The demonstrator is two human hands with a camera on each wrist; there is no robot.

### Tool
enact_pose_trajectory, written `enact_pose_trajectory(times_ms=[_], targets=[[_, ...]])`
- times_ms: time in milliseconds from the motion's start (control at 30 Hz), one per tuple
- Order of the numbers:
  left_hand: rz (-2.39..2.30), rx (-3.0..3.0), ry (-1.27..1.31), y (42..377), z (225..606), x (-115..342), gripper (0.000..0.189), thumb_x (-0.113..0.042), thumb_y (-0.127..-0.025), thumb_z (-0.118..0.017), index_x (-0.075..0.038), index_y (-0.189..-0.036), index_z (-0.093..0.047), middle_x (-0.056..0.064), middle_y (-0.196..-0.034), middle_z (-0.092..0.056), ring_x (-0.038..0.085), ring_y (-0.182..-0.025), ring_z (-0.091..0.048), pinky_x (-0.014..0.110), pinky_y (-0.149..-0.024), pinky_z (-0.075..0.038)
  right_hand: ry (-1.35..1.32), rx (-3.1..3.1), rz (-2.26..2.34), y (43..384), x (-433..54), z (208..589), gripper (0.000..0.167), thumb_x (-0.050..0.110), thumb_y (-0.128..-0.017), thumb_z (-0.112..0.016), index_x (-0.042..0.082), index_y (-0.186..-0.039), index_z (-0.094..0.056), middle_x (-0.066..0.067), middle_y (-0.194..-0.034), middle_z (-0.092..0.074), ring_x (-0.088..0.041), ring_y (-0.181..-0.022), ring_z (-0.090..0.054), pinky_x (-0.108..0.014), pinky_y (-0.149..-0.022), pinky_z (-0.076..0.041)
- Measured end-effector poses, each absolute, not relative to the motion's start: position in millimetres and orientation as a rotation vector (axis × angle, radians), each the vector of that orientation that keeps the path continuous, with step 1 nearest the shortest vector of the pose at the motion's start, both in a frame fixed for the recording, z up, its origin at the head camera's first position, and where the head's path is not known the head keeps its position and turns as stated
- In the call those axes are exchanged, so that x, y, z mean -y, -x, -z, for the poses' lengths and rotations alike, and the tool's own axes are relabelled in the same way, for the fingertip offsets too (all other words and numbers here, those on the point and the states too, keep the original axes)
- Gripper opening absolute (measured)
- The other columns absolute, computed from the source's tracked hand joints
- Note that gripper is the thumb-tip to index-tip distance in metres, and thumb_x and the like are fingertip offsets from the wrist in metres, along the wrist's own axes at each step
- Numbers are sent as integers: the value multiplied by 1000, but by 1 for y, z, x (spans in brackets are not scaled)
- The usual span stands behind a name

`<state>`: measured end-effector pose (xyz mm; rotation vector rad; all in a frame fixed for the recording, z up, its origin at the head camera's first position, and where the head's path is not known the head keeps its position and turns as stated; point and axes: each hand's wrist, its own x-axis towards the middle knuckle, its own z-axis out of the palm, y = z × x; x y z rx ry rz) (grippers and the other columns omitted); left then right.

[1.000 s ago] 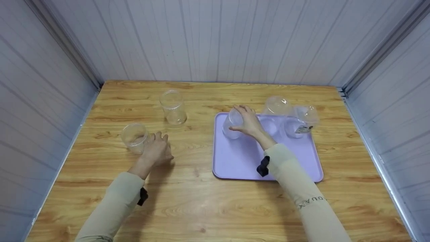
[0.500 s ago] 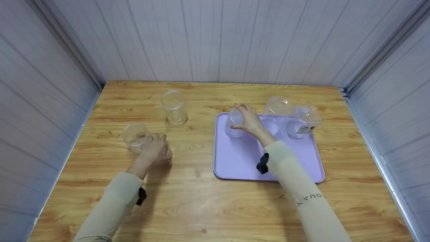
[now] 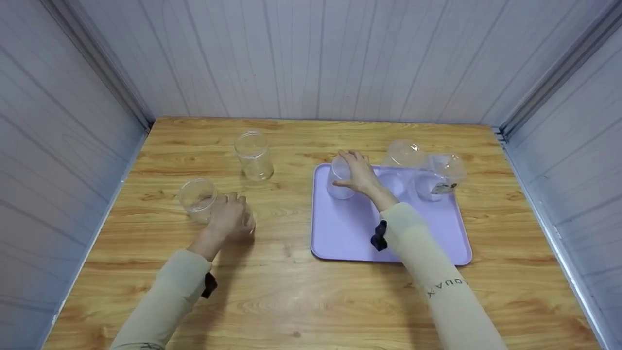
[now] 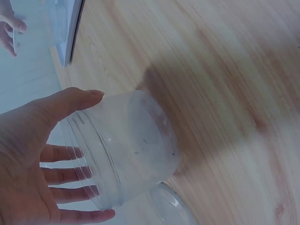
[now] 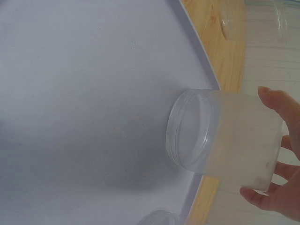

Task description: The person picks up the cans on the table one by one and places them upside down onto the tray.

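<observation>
My left hand grips a clear plastic jar around its threaded rim, thumb on one side and fingers on the other. The jar's base faces the wooden table; whether it touches cannot be told. Just left of that hand stands another clear jar, mouth up. At the right, my right hand holds a clear jar by its base end, with the mouth down at the back left of the purple tray. Part of this jar is hidden behind the fingers in the head view.
One more open jar stands upright near the back of the table, left of the tray. Upside-down clear jars, including one jar and a labelled jar, line the tray's back right. Pale panel walls enclose the table.
The left hand's thumb has drawn in, and more of its jar shows beside the hand. My right hand and its jar stay nearly where they were. The head view has shifted slightly.
</observation>
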<state>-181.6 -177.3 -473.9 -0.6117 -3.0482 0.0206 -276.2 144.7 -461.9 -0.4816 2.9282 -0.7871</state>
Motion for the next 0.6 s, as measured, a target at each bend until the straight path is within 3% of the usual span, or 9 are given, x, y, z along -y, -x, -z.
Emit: enact_pose_trajectory(times_ms=[267, 600], targets=[[192, 3168, 505, 178, 465, 164, 60, -31, -72, -63, 8, -114, -47, 24, -107, -48, 40, -97, -45, 51, -70, -45, 507, -2925, 751, 278, -144, 463, 82, 30, -71, -74, 7, -137, -31, -21, -138, -26, -41, -124, -23, -54, -98, -23], [250, 3161, 446, 175, 457, 154, 73, -37, -68, -70, 6, -121, -45, 24, -118, -44, 41, -103, -43, 53, -68, -46, 546, -2921, 706, 279, -141, 464, 82, 36, -73, -71, 9, -139, -29, -20, -140, -24, -39, -126, -20, -52, -101, -20]])
